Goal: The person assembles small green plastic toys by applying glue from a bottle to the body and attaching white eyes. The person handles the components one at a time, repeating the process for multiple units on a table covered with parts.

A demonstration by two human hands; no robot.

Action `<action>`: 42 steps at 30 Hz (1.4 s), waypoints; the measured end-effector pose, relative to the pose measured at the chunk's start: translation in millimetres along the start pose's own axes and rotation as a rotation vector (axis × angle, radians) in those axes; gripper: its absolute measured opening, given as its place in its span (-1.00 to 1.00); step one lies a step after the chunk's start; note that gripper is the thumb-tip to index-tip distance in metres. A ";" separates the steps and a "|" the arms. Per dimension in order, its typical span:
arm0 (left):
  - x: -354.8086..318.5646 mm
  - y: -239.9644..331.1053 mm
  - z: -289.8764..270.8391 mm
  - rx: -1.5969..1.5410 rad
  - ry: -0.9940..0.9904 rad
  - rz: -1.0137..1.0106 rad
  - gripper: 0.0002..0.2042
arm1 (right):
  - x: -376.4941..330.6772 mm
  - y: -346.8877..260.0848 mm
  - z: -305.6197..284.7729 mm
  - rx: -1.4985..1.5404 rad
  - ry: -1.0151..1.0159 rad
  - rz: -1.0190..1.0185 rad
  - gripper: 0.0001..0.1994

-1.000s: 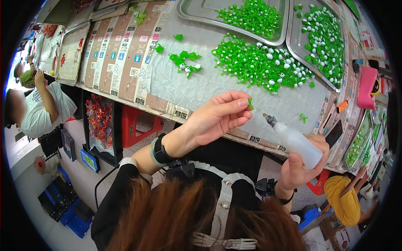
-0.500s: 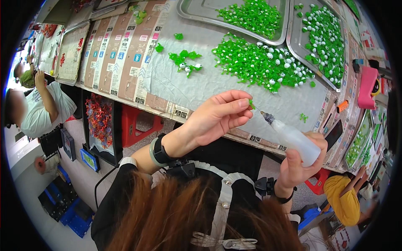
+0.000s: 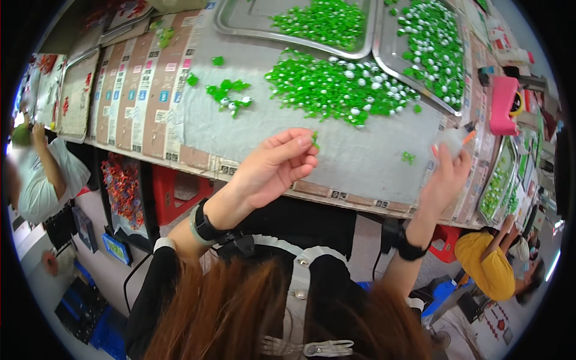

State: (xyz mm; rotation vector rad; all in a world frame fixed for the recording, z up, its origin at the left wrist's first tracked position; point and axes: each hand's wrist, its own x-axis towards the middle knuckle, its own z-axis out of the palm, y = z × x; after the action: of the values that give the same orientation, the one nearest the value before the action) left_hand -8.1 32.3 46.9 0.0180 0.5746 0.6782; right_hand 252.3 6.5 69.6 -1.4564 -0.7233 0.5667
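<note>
My left hand [image 3: 279,162] pinches a small green plastic piece [image 3: 315,140] between thumb and fingertips, above the near part of the pale work sheet. Farther right, my right hand [image 3: 445,177] has its fingers on a whitish squeeze bottle [image 3: 450,140], tilted with its dark nozzle pointing away to the right; motion blurs it. Beyond my left hand lies a wide pile of small green pieces [image 3: 324,87], many carrying white bead-like balls. A smaller cluster of green pieces [image 3: 228,95] sits to the left, and another little green piece [image 3: 408,158] lies near the right hand.
Metal trays [image 3: 373,36] of green pieces stand at the back. A pink tape dispenser [image 3: 504,105] is at the right. Below the table's left part are a red stool [image 3: 165,195] and a bin of red pieces [image 3: 123,186]. Other people sit at both sides.
My right hand has carried the squeeze bottle away from the green piece, out to the right, and its nozzle now points away. My left hand still pinches the piece. The whole view has shifted.
</note>
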 end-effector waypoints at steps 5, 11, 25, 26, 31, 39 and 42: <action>4.0 0.5 3.8 0.039 0.054 0.014 -0.87 | 37.7 50.6 -30.0 -0.219 0.001 -0.077 -0.60; 4.5 3.3 3.7 0.083 0.070 0.028 -0.87 | 1.7 13.6 -5.9 -0.525 0.123 -0.458 -0.72; 3.8 11.1 10.3 0.194 0.152 0.101 -0.90 | -30.5 24.0 61.8 -0.602 -0.617 -0.339 -0.89; 5.0 10.5 7.7 0.245 0.167 0.125 -0.89 | -31.5 25.0 56.1 -0.551 -0.552 -0.294 -0.89; 15.6 -1.8 5.3 0.223 0.158 0.115 -0.91 | -35.9 25.2 44.7 -0.537 -0.547 -0.360 -0.81; 12.2 1.1 -7.9 0.192 0.198 0.143 -0.90 | -45.8 38.8 52.0 -0.738 -0.710 -0.420 -0.69; 6.0 6.3 -10.7 0.224 0.134 0.149 -0.89 | -45.0 28.9 48.6 -0.591 -0.641 -0.213 -0.69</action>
State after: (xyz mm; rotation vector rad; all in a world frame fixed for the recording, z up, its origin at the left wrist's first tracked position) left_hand -13.5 39.0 36.1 0.2271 0.7821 0.7603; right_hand 188.7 8.0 35.3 -1.7103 -1.6376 0.6938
